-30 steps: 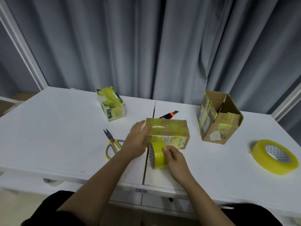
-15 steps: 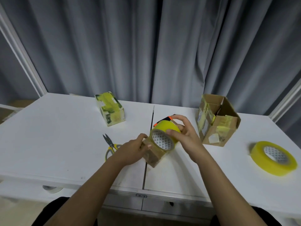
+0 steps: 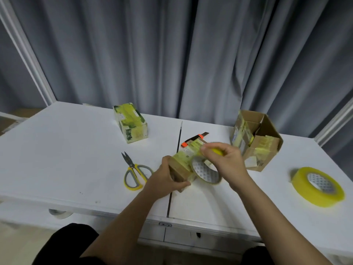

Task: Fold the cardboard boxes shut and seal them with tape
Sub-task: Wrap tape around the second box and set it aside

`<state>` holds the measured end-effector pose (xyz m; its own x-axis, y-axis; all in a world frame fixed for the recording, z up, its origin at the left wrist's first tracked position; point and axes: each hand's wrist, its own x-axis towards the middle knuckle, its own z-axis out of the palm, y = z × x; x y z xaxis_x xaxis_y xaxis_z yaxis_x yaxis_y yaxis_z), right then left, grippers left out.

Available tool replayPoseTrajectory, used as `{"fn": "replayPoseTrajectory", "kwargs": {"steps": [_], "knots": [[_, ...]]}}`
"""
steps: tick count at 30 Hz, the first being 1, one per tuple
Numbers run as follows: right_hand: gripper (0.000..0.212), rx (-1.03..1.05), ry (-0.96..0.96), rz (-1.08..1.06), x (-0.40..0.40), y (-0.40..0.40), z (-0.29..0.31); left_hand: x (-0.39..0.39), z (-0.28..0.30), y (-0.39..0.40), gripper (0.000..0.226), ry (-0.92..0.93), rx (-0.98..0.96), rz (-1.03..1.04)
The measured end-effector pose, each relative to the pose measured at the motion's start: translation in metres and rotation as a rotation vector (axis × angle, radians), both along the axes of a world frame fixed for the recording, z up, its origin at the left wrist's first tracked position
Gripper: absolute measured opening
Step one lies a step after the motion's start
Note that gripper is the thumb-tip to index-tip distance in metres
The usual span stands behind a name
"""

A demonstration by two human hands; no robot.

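1. A small cardboard box [image 3: 182, 165], wrapped in yellow tape, is gripped at its near end by the left hand [image 3: 165, 177], fingers curled round it; the box is held tilted just above the white table [image 3: 57, 159].
2. A roll of yellow tape [image 3: 206, 172] is grasped by the right hand [image 3: 226, 163], thumb and fingers curled over its upper rim; the roll is pressed against the box's right side.
3. Scissors [image 3: 133, 174] are seen just left of the left hand.
4. A taped box [image 3: 130, 122] is noted well beyond the left hand.
5. An open cardboard box [image 3: 256, 139] is found just beyond the right hand.
6. A second tape roll [image 3: 318, 186] lies flat, well right of the right hand.
7. An orange-tipped tool [image 3: 194, 138] is partly hidden behind the held box; its kind cannot be told.
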<state>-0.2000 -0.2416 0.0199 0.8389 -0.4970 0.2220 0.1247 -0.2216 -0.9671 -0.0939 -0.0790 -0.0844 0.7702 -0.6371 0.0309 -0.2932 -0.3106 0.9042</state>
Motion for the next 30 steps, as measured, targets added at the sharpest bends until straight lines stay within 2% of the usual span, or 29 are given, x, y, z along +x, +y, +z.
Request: {"fn": "replayPoseTrajectory", "kwargs": {"steps": [7, 11, 13, 15, 17, 19, 21, 23, 27, 29, 30], "knots": [[0.016, -0.124, 0.381, -0.040, -0.036, -0.005, -0.045, 0.006, -0.005, -0.001, 0.090, 0.104, -0.005, -0.040], [0.015, -0.234, 0.506, -0.015, -0.028, -0.005, -0.047, 0.008, 0.006, -0.002, 0.124, 0.153, -0.004, -0.132], [0.020, -0.287, 0.543, -0.008, -0.026, -0.004, -0.048, 0.008, 0.013, -0.002, 0.119, 0.009, 0.114, -0.175], [0.021, -0.324, 0.548, -0.001, -0.023, -0.003, -0.048, 0.007, 0.023, 0.000, 0.105, -0.235, 0.377, -0.122], [0.021, -0.339, 0.553, 0.005, -0.021, -0.001, -0.048, 0.007, 0.031, -0.003, 0.100, -0.527, 0.592, -0.060], [0.023, -0.392, 0.582, 0.009, -0.018, 0.000, -0.048, 0.004, 0.034, -0.010, 0.096, -0.814, 0.726, -0.086], [0.025, -0.433, 0.596, 0.017, -0.015, 0.002, -0.047, -0.002, 0.032, -0.016, 0.080, -0.974, 0.776, -0.177], [0.026, -0.439, 0.605, 0.034, -0.015, 0.004, -0.046, -0.007, 0.029, -0.017, 0.068, -0.949, 0.768, -0.224], [0.028, -0.369, 0.576, 0.087, -0.019, -0.002, -0.037, 0.002, 0.039, -0.017, 0.064, -0.796, 0.775, -0.284], [0.034, -0.212, 0.477, 0.172, -0.021, -0.008, -0.025, 0.012, 0.046, -0.011, 0.060, -0.639, 0.662, -0.286], [0.041, -0.126, 0.407, 0.223, -0.021, -0.011, -0.018, 0.016, 0.050, -0.006, 0.057, -0.528, 0.541, -0.278]]}}
